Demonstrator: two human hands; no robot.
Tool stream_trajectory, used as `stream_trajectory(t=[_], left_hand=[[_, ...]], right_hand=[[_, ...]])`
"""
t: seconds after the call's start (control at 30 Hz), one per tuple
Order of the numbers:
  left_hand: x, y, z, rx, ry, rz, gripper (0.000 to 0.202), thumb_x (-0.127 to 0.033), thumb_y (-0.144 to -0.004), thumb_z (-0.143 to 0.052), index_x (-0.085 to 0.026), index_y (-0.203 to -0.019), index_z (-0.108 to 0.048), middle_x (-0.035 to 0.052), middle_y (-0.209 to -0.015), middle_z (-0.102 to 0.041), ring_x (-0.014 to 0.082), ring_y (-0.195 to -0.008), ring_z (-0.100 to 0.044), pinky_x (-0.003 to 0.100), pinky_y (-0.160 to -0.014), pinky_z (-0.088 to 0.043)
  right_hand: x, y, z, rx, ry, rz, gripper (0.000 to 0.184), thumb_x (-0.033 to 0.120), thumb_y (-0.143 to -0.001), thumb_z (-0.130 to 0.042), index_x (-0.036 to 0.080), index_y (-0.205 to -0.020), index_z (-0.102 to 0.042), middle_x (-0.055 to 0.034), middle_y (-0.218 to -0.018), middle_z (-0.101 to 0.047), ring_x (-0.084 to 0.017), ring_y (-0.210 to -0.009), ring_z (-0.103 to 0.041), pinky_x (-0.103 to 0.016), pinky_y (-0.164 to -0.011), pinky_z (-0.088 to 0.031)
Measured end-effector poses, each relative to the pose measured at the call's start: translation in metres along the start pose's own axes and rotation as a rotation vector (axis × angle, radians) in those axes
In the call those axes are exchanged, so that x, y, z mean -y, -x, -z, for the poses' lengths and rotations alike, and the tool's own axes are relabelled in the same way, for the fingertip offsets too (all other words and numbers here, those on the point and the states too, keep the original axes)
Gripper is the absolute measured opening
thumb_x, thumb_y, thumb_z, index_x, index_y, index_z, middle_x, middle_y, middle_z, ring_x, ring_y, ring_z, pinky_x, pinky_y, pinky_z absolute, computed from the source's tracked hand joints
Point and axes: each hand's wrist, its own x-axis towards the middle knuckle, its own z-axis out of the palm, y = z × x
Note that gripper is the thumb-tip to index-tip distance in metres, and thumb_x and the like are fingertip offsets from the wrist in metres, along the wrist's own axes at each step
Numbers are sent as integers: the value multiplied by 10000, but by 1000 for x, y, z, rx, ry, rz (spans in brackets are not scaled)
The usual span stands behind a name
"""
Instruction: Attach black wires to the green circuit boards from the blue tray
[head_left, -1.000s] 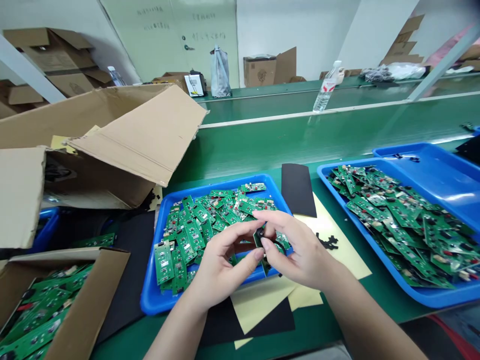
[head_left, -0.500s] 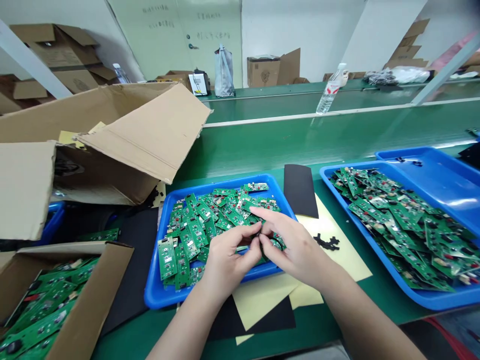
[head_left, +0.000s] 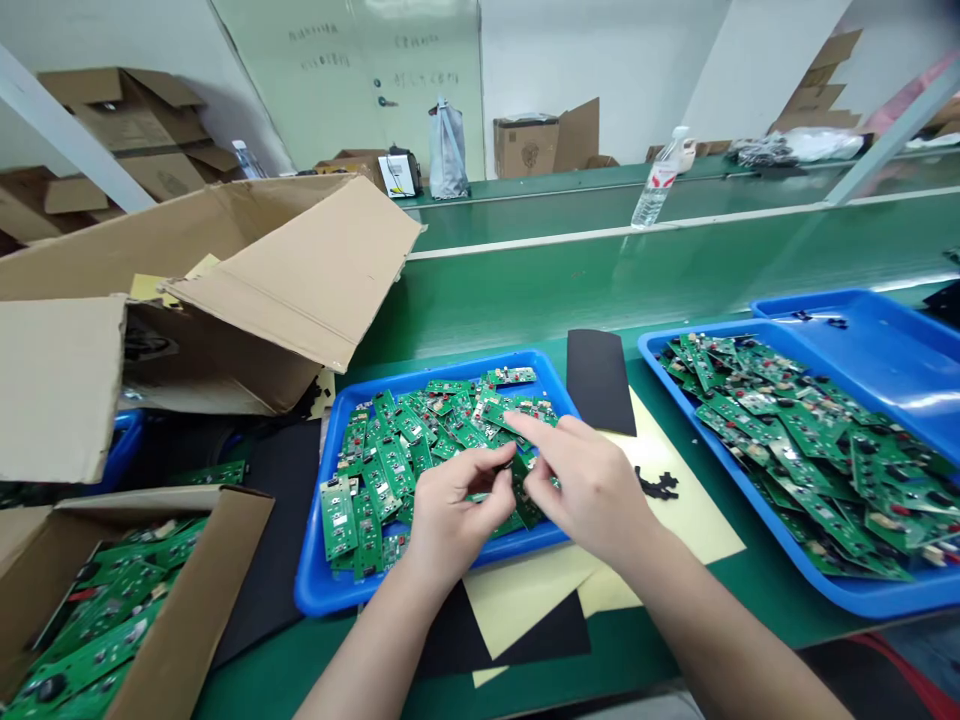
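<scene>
Your left hand (head_left: 454, 510) is curling inward with its palm side turned toward your right, and its thumb and index finger are meeting almost tip to tip, pinching a small dark piece (head_left: 512, 463) that is mostly hidden. Your right hand (head_left: 596, 490) is lying palm down, its index finger stretching out past the left fingertips while the other fingers are folding under; you are covering too much for anyone to tell whether these fingers are gripping anything. Between the two sets of fingers, a green circuit board (head_left: 529, 500) is showing at a tilt, though which hand is bearing it cannot be told. Both forearms are slanting in from the near edge and converging. Beneath and beyond your fingers, a blue tray (head_left: 313, 575) is holding a heap of similar boards (head_left: 394, 465). Just right of your right fingers, black bits (head_left: 658, 486) are lying on yellow paper (head_left: 694, 490); farther right, another blue tray (head_left: 862, 600) is sitting on the worktop (head_left: 262, 680).
</scene>
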Motion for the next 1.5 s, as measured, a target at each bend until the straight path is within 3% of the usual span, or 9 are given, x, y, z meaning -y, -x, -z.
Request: stream_trajectory(t=[0.13,0.23,0.43,0.67,0.83,0.97,1.13,1.37,1.5], left_hand=[[-1,-4,8,-104,129,161,207,-201,-751,-628,-182,-934,-723,-3,-585,-632,86,-470,-531,179,-432,-452],[-3,-8,13,-139,210,274,220,-233,-742,-659,-183,-948,-719,-9,-592,-576,71,-488,-486,165,-442,-431],[-3,-10,15,-168,303,315,272,-286,-723,-692,-166,-968,-696,-9,-607,-547,73,-509,-482,164,-452,-436],[-6,-11,15,-229,224,311,215,-253,-704,-707,-164,-893,-661,-11,-622,-622,85,-531,-566,159,-477,-469],[1,-13,19,-255,-21,160,111,-253,-741,-671,-179,-821,-691,47,-829,-706,182,-797,-668,276,-674,-557],[6,-16,24,-195,-236,15,92,-263,-776,-636,-197,-796,-696,32,-791,-703,176,-735,-658,285,-662,-542],[10,-19,27,-168,-318,-77,143,-313,-791,-613,-198,-719,-658,20,-700,-680,168,-630,-629,273,-600,-503],[17,-23,24,-115,-277,28,279,-444,-789,-590,-183,-857,-657,70,-817,-701,215,-729,-666,329,-657,-550],[18,-24,24,-62,-263,74,376,-484,-795,-563,-174,-995,-638,108,-950,-689,242,-835,-669,354,-675,-569]], right_hand=[[-5,-3,6,76,-235,-261,420,135,-821,-438,159,-1236,-496,14,-627,-512,-146,-590,-509,-297,-583,-469],[-3,-3,12,215,-526,-423,454,230,-835,-526,208,-1278,-430,5,-752,-543,-137,-669,-557,-293,-622,-498],[5,-2,15,270,-902,-523,563,176,-777,-587,253,-1294,-378,-2,-863,-522,-117,-710,-568,-274,-623,-523],[3,-1,5,218,-846,-426,520,130,-788,-526,248,-1278,-396,1,-848,-516,-117,-724,-560,-281,-653,-526],[2,0,0,189,-825,-403,499,142,-797,-524,244,-1271,-405,-2,-861,-504,-121,-746,-563,-286,-667,-522],[0,-2,-5,176,-827,-412,488,144,-789,-524,236,-1256,-414,0,-858,-512,-121,-744,-563,-286,-668,-517],[-6,-7,-9,115,-811,-473,474,133,-758,-530,209,-1217,-438,14,-813,-503,-111,-706,-555,-260,-624,-501],[-14,-20,-9,92,-817,-576,509,104,-696,-581,167,-1191,-477,38,-743,-548,-77,-597,-538,-233,-605,-491],[-32,-19,10,5,-679,-678,484,154,-676,-613,153,-1149,-514,28,-716,-596,-97,-567,-574,-257,-593,-523]])
